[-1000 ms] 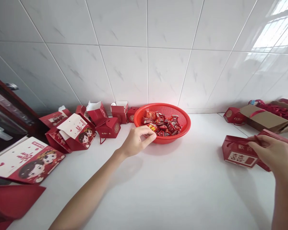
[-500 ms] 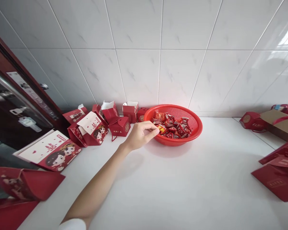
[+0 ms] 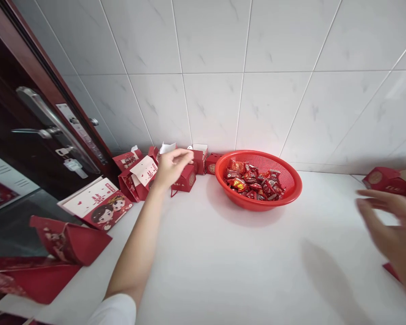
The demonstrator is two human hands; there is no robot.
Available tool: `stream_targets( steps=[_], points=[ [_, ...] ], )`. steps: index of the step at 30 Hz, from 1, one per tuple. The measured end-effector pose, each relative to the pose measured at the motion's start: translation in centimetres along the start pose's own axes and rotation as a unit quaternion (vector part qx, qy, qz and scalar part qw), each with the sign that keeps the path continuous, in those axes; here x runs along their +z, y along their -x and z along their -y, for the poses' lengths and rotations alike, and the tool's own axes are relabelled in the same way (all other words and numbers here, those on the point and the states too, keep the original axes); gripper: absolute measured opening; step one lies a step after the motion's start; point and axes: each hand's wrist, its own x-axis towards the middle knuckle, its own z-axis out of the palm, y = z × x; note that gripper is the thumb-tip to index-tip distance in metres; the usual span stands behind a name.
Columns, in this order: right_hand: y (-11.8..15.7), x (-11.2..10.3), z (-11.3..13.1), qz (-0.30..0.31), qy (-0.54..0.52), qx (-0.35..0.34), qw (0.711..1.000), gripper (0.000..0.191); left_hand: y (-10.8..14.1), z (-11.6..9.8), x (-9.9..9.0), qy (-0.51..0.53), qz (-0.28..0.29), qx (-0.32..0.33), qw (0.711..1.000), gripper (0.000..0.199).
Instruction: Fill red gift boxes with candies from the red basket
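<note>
My left hand (image 3: 174, 164) is raised in front of several small red gift boxes (image 3: 183, 178) by the wall. Its thumb and fingertips are pressed together, and I cannot make out whether anything is between them. To the right of that hand stands a red plastic colander (image 3: 294, 194), filled with red-wrapped candies (image 3: 257, 183); a yellow-and-red candy (image 3: 237, 184) lies on their left side. My right hand (image 3: 392, 221) enters at the right edge, slightly blurred. Its thumb and fingers are curved with a gap between them, holding nothing visible, near a red box (image 3: 380, 178).
Red-and-white gift boxes (image 3: 98, 203) with cartoon faces line the left side of the white counter (image 3: 230, 271). Red folded bags (image 3: 77, 241) lie nearer to me. A dark door (image 3: 30, 122) with keys (image 3: 74, 166) in its lock stands left. A tiled wall (image 3: 213, 108) rises behind.
My left hand has moved left, from the colander's rim to the small red boxes. My right hand has come into view. The view has turned left.
</note>
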Motion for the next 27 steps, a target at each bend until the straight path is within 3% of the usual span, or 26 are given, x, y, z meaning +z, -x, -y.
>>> stream_targets(
  steps=[2,4,9,13,16,22,24,27],
  points=[
    [1.0,2.1,3.5,0.061,-0.095,-0.057,0.992,0.015,-0.9,1.2,-1.6,-0.018,-0.064,-0.029,0.997,0.023],
    [2.5,4.3,6.8,0.14,-0.19,-0.11,0.966,0.013,-1.3,2.5,-2.6,-0.06,-0.098,-0.063,0.991,0.018],
    [7.4,8.4,11.4,0.225,-0.296,-0.175,0.912,0.018,-1.5,5.4,-2.3,-0.147,-0.087,-0.113,0.979,0.016],
    [10.1,9.0,11.9,0.274,-0.309,-0.166,0.895,0.021,-2.4,6.2,-0.6,-0.183,-0.047,-0.104,0.976,0.025],
    [10.8,8.9,11.6,0.295,-0.317,-0.142,0.89,0.021,-4.4,6.3,1.3,-0.226,0.003,-0.099,0.969,0.04],
    [11.4,9.4,10.9,0.322,-0.324,-0.112,0.883,0.022,-9.1,6.7,4.0,-0.328,0.099,-0.146,0.928,0.074],
    [11.7,9.6,10.8,0.331,-0.324,-0.114,0.879,0.023,-9.9,7.1,4.3,-0.35,0.125,-0.165,0.913,0.074],
    [12.1,9.8,10.7,0.344,-0.324,-0.114,0.874,0.024,-10.2,7.7,4.4,-0.369,0.148,-0.165,0.903,0.056]
  ],
)
